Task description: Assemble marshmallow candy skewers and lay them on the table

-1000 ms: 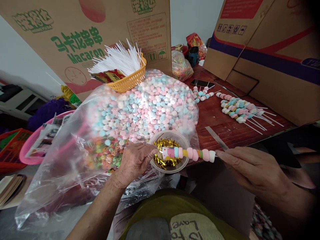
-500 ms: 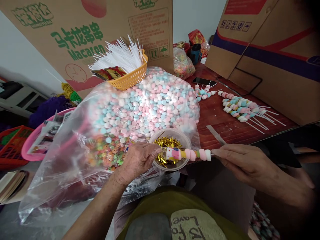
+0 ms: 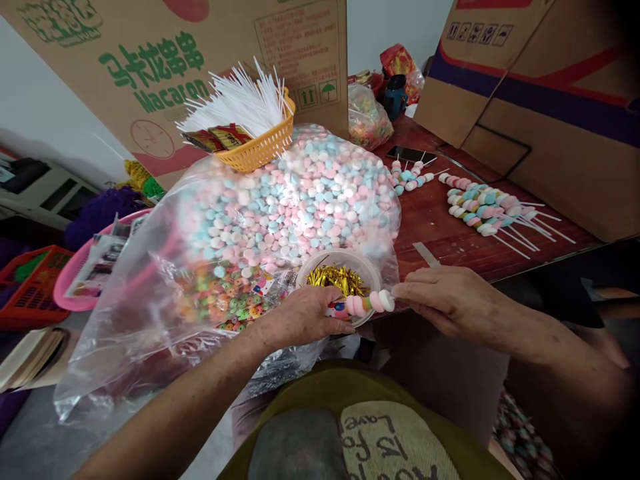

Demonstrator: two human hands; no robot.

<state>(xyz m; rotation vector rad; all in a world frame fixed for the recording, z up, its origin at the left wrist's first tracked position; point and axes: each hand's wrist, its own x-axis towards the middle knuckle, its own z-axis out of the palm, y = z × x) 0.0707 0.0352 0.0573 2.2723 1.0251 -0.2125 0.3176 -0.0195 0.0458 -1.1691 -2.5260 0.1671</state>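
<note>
I've closed in along the candy skewer (image 3: 369,304); less shows.
Over the bowl (image 3: 371,268), my left hand (image 3: 303,315) grips its printed end, right hand (image 3: 447,301) pinching by its white one.

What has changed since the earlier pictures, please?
The left hand has moved rightward along the candy skewer, covering more of it; the right hand and skewer have shifted leftward, so the hands are closer. The bowl and yellow basket stayed put.

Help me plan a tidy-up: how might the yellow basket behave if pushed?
The yellow basket would probably tip, as it seems perched on the lumpy candy bag. Its white sticks may spill, since they jut far out. Being perforated, the basket itself is likely light.
</note>
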